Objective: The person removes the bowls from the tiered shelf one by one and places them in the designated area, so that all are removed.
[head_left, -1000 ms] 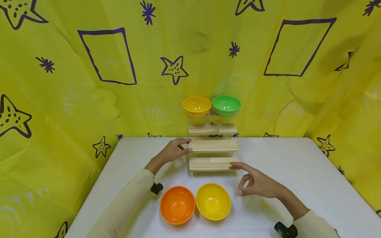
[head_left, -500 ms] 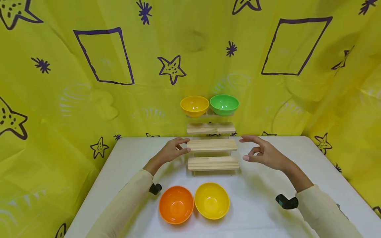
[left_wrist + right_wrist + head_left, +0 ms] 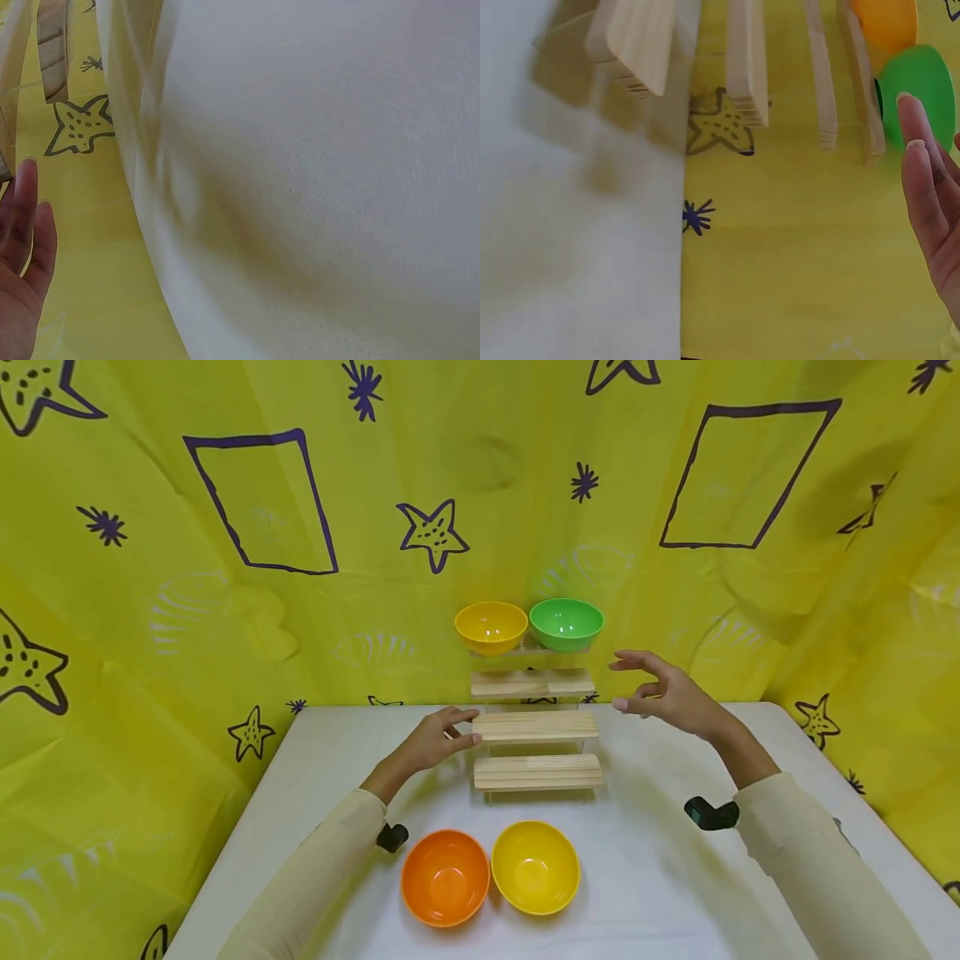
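My left hand holds the left end of a light wooden step on a tiered stand, thumb at the front corner and index finger at the back. In the left wrist view its fingers reach the plank's end. To the right of the stand my right hand hangs in the air, fingers bent and holding nothing. It is nearest the green bowl, which stands on the top step beside an orange-yellow bowl. In the right wrist view the fingers overlap the green bowl.
On the white table, an orange bowl and a yellow bowl stand side by side in front of the stand. A yellow curtain with drawn stars rises behind the table and at its sides.
My right hand has moved up and back, from beside the lowest step to the level of the upper steps. The left hand stays at its step, and the bowls stand where they were.
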`<state>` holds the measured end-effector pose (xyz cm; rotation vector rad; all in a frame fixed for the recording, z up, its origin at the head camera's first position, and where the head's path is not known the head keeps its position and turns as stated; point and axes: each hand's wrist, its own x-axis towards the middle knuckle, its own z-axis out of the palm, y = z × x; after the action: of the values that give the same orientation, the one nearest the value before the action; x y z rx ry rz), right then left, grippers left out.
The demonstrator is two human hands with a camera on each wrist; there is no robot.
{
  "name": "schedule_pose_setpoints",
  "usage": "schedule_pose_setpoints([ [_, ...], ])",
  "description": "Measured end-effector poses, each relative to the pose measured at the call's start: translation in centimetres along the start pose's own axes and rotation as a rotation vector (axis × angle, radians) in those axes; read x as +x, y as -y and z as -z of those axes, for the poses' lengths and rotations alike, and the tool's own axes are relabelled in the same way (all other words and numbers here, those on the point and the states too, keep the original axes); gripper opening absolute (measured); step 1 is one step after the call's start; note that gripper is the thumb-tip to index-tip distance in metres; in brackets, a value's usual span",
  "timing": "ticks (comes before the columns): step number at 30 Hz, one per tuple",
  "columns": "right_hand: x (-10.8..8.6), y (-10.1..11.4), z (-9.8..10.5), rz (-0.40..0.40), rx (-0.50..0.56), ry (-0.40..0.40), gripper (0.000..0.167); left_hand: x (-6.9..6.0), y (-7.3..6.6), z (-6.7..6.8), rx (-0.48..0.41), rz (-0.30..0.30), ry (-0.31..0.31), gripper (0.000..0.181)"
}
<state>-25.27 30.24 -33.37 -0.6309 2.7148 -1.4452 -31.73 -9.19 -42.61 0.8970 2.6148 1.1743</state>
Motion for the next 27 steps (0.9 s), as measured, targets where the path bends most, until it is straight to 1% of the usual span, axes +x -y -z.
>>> schedule_pose_setpoints([
  [8,2.0,0.2,1.2,-0.027,0.022,0.001,0.075,0.0,0.1,0.0,0.009,-0.012,-0.005,0.056],
  [13,3.1,0.4,1.7,-0.050,0.011,-0.009,0.079,0.0,0.2,0.0,0.013,-0.017,-0.002,0.057],
  [19,4.3,0.4,1.9,-0.106,0.015,-0.045,0.081,0.2,0.1,0.0,0.011,-0.014,-0.003,0.057],
  [27,6.2,0.5,2.0,-0.139,0.004,-0.048,0.085,0.1,0.4,-0.1,0.004,-0.012,0.000,0.057],
])
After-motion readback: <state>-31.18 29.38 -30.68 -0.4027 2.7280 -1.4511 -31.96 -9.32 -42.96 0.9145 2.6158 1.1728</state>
